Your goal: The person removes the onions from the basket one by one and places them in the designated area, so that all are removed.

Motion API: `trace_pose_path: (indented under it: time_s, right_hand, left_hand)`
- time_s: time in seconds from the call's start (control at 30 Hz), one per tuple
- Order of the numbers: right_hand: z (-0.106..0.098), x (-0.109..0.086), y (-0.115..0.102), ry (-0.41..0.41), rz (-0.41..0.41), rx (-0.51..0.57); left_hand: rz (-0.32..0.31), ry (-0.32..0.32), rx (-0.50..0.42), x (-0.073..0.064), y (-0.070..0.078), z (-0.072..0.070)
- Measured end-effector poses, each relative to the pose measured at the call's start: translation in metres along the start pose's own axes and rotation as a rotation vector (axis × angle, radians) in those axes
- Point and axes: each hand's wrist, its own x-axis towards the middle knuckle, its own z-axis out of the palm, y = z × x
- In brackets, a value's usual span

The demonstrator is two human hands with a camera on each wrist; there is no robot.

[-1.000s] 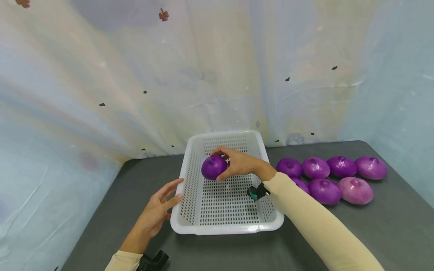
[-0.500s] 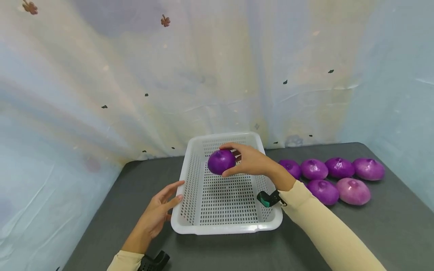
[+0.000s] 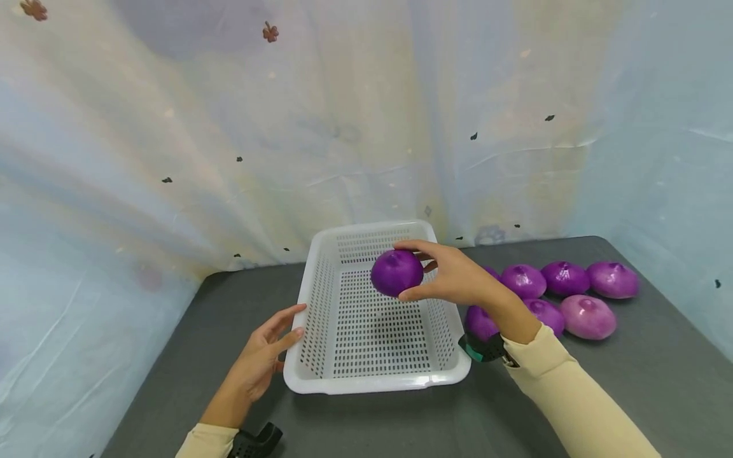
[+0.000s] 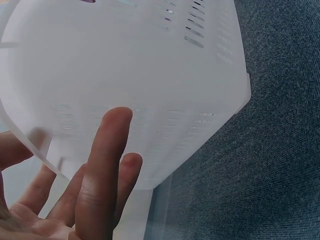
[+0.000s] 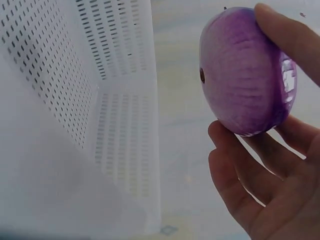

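Note:
In the head view, a purple onion (image 3: 397, 273) is up over the white plastic basket (image 3: 376, 385). My right hand (image 3: 452, 273) grips it, thumb on the near side and fingers around the far side. The right wrist view shows the onion (image 5: 245, 75) between thumb and fingertips, beside the basket's slotted wall (image 5: 120, 140). My left hand (image 3: 260, 356) holds the basket's left rim. Seen from the left wrist, its fingers (image 4: 102, 170) lie along the outer wall, with a fingertip showing through the translucent rim.
More purple onions (image 3: 523, 281) stand in two rows right of the basket, partly behind my right forearm. A paler pink onion (image 3: 588, 317) is in the front row. The dark grey table (image 3: 229, 312) meets a patterned curtain (image 3: 366, 127) at its back edge.
My right hand has carried the onion to the right and slightly up over the basket, toward its right side. My left hand has stayed at the left rim.

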Motion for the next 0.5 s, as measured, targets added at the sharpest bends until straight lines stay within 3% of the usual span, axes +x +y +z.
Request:
trace_pose_path:
  time_s: [0.5]
  right_hand:
    - [-0.009, -0.031, 0.013, 0.061, 0.046, -0.01]
  left_hand:
    - [-0.003, -0.002, -0.001, -0.002, 0.001, 0.001]
